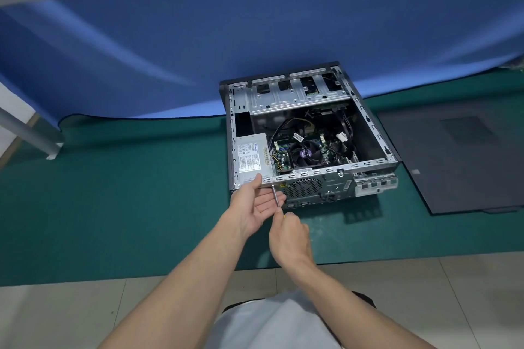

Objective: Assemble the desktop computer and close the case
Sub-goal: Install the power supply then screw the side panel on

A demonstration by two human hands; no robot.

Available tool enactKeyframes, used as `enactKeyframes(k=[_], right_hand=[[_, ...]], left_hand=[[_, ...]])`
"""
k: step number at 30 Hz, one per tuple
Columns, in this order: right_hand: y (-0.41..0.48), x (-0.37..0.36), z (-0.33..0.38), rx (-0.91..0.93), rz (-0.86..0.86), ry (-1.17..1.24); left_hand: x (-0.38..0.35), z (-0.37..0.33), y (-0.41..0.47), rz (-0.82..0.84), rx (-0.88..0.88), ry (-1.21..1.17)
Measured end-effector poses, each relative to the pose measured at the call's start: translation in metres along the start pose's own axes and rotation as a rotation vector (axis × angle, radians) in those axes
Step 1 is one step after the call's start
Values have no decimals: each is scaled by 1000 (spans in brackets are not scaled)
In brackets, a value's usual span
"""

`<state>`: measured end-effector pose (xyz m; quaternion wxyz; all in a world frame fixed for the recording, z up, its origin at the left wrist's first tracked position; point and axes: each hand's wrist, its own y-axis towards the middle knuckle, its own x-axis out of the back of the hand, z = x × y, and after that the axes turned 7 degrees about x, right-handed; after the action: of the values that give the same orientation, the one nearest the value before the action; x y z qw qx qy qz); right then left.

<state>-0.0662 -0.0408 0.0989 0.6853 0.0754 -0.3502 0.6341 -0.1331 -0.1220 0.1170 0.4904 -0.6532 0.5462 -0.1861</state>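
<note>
The computer case point(365, 133) lies on its side on a green mat point(141, 193), with the open side facing up. It is directly ahead of both hands, and its back wall is turned toward the person.

The left hand point(255, 204) is open with the palm turned up and the fingers nearly straight. Its thumb touches the top rim of the back wall, just in front of the grey power supply point(251, 157). The metal shaft of a screwdriver point(275, 197) passes over the fingers of this hand, and it seems to rest on them.

The right hand point(289, 238) is closed around the handle of the screwdriver, a little nearer to the person than the left hand. Only a small yellow part of the handle shows above the fingers. The tip of the tool meets the back wall just below the rim, beside the left thumb. If there is a screw under the tip, it is too small to tell.

Inside the case, beyond the hands, there is a round black fan point(304, 153) with cables around it, and further away a silver drive cage point(295, 93). Well to the right of the right hand, the dark side panel point(459, 161) lies flat on the mat, apart from the case. A blue cloth point(255, 22) rises behind the case.
</note>
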Motion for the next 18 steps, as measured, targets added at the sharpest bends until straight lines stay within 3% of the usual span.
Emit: enactKeyframes(k=[7,13,18], right_hand=[[6,0,-5,4,52,164],[1,-1,1,-238,104,610],[0,2,-1,-203,138,648]], left_hand=[[0,0,0,21,-4,21],[-1,-1,-4,25,-5,18],[-3,-1,-6,-49,-45,116]])
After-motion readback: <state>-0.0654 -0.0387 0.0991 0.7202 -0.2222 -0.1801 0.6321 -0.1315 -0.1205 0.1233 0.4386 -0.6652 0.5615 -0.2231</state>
